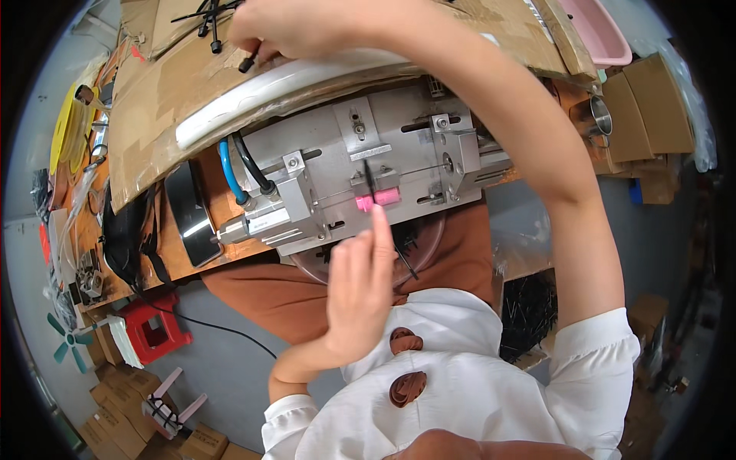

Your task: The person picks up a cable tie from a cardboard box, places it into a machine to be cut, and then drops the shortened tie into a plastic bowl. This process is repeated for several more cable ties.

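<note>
A grey metal fixture (414, 126) with a cylinder at each end lies across the bench edge in front of me. At its middle sits a small pink block (389, 197), and a thin black rod (405, 262) slants over it toward my lap. My left hand (360, 284) is closed on this rod at the pink block, its index finger stretched along it; the thumb is hidden. My right arm crosses over the fixture to the far left. There my right hand (287, 29) has its fingers curled round a black stick with a knobbed end (247, 63), beside several similar black sticks (215, 34).
A white tube (284, 86) edges the cardboard sheet (153, 134) behind the fixture. Blue and black hoses (230, 172) enter its left cylinder. A phone (192, 215) lies left. Under the fixture, a clear round tub (310, 264) rests on my lap. A red stool (159, 330) stands below left.
</note>
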`<state>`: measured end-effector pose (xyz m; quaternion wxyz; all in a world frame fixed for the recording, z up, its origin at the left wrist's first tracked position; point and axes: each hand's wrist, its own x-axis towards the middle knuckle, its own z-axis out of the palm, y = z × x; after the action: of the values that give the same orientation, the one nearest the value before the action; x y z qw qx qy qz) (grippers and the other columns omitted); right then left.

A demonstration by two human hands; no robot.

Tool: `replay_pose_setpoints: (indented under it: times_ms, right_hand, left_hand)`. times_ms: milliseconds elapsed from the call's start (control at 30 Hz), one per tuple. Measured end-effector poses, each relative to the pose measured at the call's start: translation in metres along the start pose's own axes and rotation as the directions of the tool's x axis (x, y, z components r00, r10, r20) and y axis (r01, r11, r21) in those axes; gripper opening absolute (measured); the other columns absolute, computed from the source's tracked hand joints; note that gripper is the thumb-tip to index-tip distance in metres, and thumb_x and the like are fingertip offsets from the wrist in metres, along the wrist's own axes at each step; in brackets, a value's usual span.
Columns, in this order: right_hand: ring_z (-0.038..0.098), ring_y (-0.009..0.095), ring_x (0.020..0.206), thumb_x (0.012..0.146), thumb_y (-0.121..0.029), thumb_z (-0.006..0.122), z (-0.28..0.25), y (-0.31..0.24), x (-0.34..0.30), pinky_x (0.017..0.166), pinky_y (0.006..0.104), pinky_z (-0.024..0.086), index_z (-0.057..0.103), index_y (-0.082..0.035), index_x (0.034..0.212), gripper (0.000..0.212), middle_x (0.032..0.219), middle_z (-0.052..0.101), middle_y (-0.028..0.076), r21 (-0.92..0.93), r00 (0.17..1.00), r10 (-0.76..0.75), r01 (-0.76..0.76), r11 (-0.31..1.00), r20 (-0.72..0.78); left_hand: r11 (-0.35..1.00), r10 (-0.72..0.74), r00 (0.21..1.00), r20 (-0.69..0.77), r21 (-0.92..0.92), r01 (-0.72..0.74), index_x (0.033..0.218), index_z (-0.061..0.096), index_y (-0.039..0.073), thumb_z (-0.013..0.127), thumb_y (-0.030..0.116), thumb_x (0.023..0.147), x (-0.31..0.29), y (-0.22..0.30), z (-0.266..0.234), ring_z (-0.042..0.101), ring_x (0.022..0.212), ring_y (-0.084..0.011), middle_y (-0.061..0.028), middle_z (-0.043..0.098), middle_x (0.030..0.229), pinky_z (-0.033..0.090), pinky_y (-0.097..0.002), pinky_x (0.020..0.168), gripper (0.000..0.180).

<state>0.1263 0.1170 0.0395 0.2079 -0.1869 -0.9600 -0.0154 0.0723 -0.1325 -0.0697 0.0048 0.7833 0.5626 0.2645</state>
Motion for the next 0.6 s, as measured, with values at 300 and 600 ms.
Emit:
replay_pose_setpoints:
  times_ms: [300, 600]
  right_hand:
    - [0.067, 0.021, 0.082, 0.080, -0.007, 0.064, -0.073, -0.038, -0.101, 0.064, 0.0281, 0.055, 0.063, 0.000, 0.110, 0.031, 0.093, 0.070, 0.013, 0.586, 0.889, 0.419, -0.241, 0.773, -0.187]
    - [0.069, 0.022, 0.070, 0.071, 0.007, 0.072, 0.028, -0.146, -0.213, 0.057, 0.0281, 0.054, 0.057, 0.008, 0.121, 0.052, 0.083, 0.068, 0.015, 0.450, 0.854, 0.456, -0.315, 0.836, -0.249]
  left_hand:
    - [0.996, -0.060, 0.996, 0.061, 0.075, 0.055, 0.136, 0.040, -0.008, 0.058, -0.007, 0.069, 0.006, 0.012, 0.028, 0.051, 0.086, -0.0232, -0.0102, 0.049, 0.096, 0.048, -0.0315, 0.075, 0.070]
    - [0.977, -0.201, 0.979, -0.016, -0.080, 0.199, 0.140, 0.042, 0.002, 0.073, -0.006, 0.067, -0.003, 0.012, 0.008, 0.047, 0.097, -0.0296, -0.0126, 0.052, 0.111, 0.042, -0.0381, 0.083, 0.079]
